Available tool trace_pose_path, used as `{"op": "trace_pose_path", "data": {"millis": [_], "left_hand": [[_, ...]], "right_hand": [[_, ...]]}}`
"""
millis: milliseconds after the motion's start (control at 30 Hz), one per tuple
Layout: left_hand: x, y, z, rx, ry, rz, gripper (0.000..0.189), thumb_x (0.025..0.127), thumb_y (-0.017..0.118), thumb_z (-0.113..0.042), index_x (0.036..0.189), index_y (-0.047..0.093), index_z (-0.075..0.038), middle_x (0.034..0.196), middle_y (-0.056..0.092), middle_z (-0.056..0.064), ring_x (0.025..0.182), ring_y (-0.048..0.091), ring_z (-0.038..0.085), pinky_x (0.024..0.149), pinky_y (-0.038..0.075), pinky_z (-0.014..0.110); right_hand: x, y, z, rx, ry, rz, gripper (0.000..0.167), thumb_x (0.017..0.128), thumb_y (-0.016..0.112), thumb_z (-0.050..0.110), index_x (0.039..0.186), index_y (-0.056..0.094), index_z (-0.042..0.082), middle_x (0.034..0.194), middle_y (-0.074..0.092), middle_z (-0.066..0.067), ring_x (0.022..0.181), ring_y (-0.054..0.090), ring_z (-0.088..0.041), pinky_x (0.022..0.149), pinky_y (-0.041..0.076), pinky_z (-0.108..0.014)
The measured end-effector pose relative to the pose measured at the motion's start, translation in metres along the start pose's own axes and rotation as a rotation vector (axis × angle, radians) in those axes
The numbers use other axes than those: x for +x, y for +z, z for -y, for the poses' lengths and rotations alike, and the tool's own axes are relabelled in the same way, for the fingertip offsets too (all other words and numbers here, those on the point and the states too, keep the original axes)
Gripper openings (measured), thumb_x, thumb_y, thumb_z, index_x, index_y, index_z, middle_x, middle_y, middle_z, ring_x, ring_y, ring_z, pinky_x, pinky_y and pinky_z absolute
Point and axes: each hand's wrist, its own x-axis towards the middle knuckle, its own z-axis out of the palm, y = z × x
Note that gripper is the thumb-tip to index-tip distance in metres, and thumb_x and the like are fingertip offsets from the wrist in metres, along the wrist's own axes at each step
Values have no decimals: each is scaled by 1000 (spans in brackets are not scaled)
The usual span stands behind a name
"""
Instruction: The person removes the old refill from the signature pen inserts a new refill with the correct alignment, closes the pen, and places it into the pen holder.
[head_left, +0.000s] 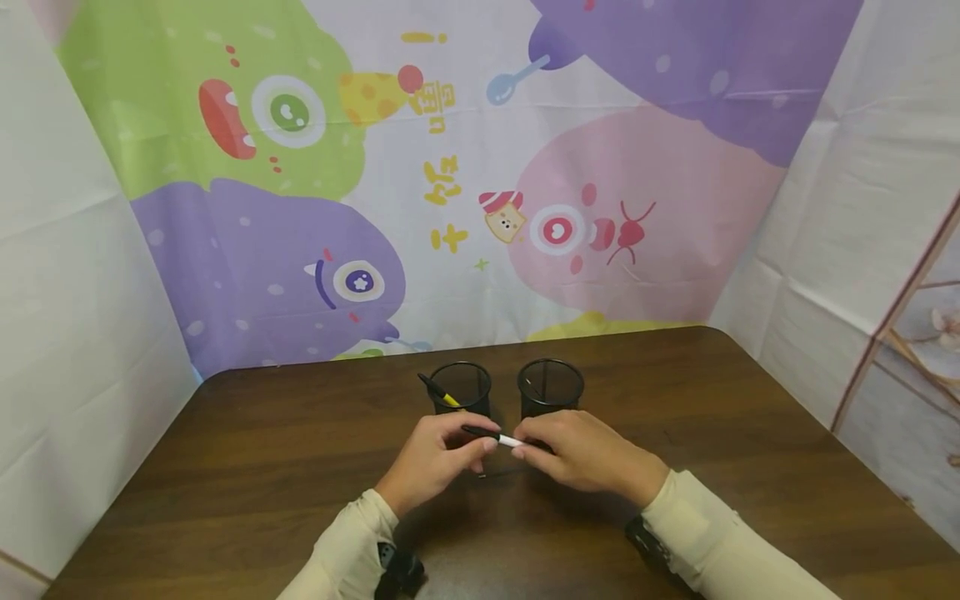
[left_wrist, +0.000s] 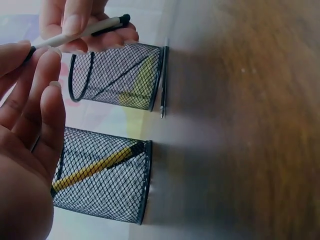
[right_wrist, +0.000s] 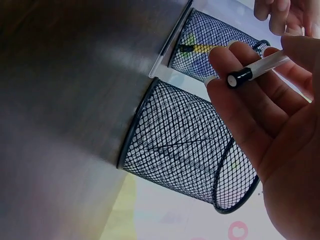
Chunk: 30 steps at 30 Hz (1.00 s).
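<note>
A white pen with black ends point(head_left: 509, 441) is held between both hands, just in front of two mesh cups. My left hand point(head_left: 442, 450) pinches its black left part between thumb and fingers. My right hand point(head_left: 581, 450) grips the white barrel point(right_wrist: 270, 64), with a black end piece point(right_wrist: 239, 78) sticking out over the fingers. Below the hands, a thin pen refill point(left_wrist: 164, 85) with a metal tip lies on the table close to the cups.
The left mesh cup point(head_left: 480, 387) holds a yellow pen point(head_left: 449, 400) with a black end. Inside the right mesh cup point(right_wrist: 175, 145) is a thin dark stick. Both stand on a brown wooden table point(head_left: 262, 467), with a cartoon-printed cloth point(head_left: 465, 308) behind it.
</note>
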Motion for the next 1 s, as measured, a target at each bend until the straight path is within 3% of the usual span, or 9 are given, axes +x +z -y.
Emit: {"op": "trace_pose_path", "data": {"millis": [133, 267, 500, 1000], "left_hand": [[0, 1, -14, -6, 72, 7, 17, 93, 69, 0, 110, 72, 1, 91, 68, 8, 61, 67, 20, 59, 57, 32], [1, 4, -11, -7, 107, 12, 19, 93, 69, 1, 111, 71, 5, 98, 68, 10, 61, 67, 20, 59, 58, 33], [4, 7, 18, -59, 83, 20, 19, 95, 69, -7, 113, 72, 0, 103, 68, 8, 64, 67, 19, 61, 59, 36], [1, 7, 16, -108, 9, -44, 17, 96, 67, -7, 113, 72, -5, 97, 67, 9, 63, 66, 22, 61, 59, 37]], "right_hand": [[0, 1, -1, 4, -3, 3, 12, 103, 58, 34, 100, 67, 26, 80, 54, 20, 66, 51, 0, 61, 46, -22], [-1, 1, -2, 11, 0, 10, 16, 105, 55, 35, 102, 67, 25, 81, 55, 20, 68, 52, -1, 62, 46, -23], [-2, 1, 0, 32, 3, 27, 16, 105, 54, 35, 104, 66, 25, 80, 54, 19, 67, 51, -1, 60, 45, -21], [0, 0, 2, 26, 38, 50, 23, 104, 55, 41, 109, 68, 23, 88, 60, 21, 73, 56, 1, 67, 50, -24]]}}
